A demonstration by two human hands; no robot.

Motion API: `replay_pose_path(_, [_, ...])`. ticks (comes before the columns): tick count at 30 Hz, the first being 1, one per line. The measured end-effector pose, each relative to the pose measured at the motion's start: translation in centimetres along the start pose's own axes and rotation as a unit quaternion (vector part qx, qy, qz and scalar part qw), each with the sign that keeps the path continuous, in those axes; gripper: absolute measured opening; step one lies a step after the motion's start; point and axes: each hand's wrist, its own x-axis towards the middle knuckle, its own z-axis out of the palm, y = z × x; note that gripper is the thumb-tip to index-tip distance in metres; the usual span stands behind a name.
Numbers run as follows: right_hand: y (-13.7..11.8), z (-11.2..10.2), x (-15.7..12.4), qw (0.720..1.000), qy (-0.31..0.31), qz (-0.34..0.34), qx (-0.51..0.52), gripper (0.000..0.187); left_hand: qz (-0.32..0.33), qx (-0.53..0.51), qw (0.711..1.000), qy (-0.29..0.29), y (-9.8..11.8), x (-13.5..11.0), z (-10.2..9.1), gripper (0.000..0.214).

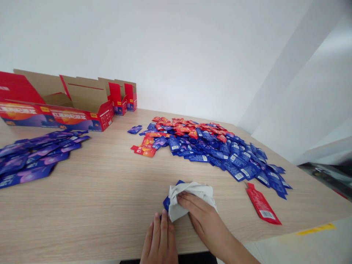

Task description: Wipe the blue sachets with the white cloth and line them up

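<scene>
**Technician:** State the location of the work piece.

**Supervisor:** The blue pouch (166, 202) lies on the tabletop (110, 205), near the front edge. A pale cloth (203, 189) covers most of it; only parts of the pouch's border show.

**Technician:** Specify the state of each hand.

**Supervisor:** The right hand (202, 216) rests on the cloth with its fingers held together and pressed down. The left hand (161, 242) has its fingers extended side by side, tips at the pouch's near edge. Whether either hand pinches anything cannot be told — the thumbs are not clearly visible.

**Technician:** Report progress.

**Supervisor:** Contact between cloth and pouch is established; this unit appears to be in process. At far left, an overlapping group of blue-purple pouches (41, 157) lies in rough order, which may indicate a handled batch. Beyond the hands, toward the right, a large mixed pile of blue and red pouches (209, 146) lies loose. If that pile is the untreated stock, the greater part is left.

**Technician:** List the remaining items.

**Supervisor:** One red pouch (262, 205) lies apart, to the right of the right hand. Open printed boxes (77, 117) stand behind the left group — their contents cannot be determined.
</scene>
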Motion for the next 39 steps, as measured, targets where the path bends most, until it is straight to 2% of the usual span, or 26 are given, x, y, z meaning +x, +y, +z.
replay_pose_path(3, [-0.1, 0.4, -0.2, 0.998, 0.027, 0.06, 0.025, 0.057, -0.001, -0.008, 1.0, -0.025, -0.5, 1.5, -1.2, 0.041])
replay_pose_path(5, [0.0, 0.2, -0.3, 0.995, 0.028, 0.089, 0.045, 0.055, 0.009, -0.007, 0.999, -0.042, -0.7, 2.4, -1.4, 0.046])
replay_pose_path(8, [-0.4, -0.5, -0.4, 0.989, 0.046, 0.125, 0.06, 0.047, 0.043, -0.003, 0.997, -0.057, -0.9, 3.0, -0.6, 0.053])
replay_pose_path(11, [-1.0, -1.0, -0.4, 0.982, 0.092, 0.157, 0.049, 0.042, 0.088, -0.004, 0.994, -0.057, -1.0, 2.7, 0.5, 0.058])
replay_pose_path(14, [-1.4, -0.7, -0.5, 0.986, 0.09, 0.141, 0.02, 0.045, 0.111, -0.022, 0.992, -0.046, -1.1, 2.4, 0.7, 0.059])
replay_pose_path(17, [-1.5, 0.3, -0.5, 0.994, 0.037, 0.1, 0.008, 0.052, 0.095, -0.058, 0.993, -0.039, -1.0, 2.5, 0.0, 0.056])
replay_pose_path(19, [-1.5, 0.7, -0.5, 0.994, 0.025, 0.101, 0.014, 0.054, 0.064, -0.082, 0.993, -0.051, -0.9, 2.6, -0.4, 0.055])
replay_pose_path(24, [-1.5, 0.3, -0.9, 0.983, 0.082, 0.165, 0.023, 0.045, 0.052, -0.126, 0.989, -0.061, -1.0, 3.0, -0.5, 0.063])
replay_pose_path(27, [-1.6, -0.1, -1.3, 0.972, 0.117, 0.203, 0.014, 0.042, 0.041, -0.149, 0.986, -0.056, -0.8, 3.4, -0.6, 0.058])
replay_pose_path(33, [-1.9, -0.2, -1.8, 0.965, 0.133, 0.224, 0.01, 0.039, -0.009, -0.2, 0.979, -0.048, 0.0, 5.1, -1.8, 0.045])
replay_pose_path(36, [-2.0, -0.2, -1.9, 0.96, 0.147, 0.236, 0.015, 0.039, -0.006, -0.195, 0.98, -0.038, 0.5, 5.6, -2.2, 0.035])
replay_pose_path(39, [-2.2, -0.3, -2.0, 0.962, 0.153, 0.227, 0.01, 0.038, 0.002, -0.205, 0.978, -0.047, 0.5, 5.8, -2.2, 0.038])
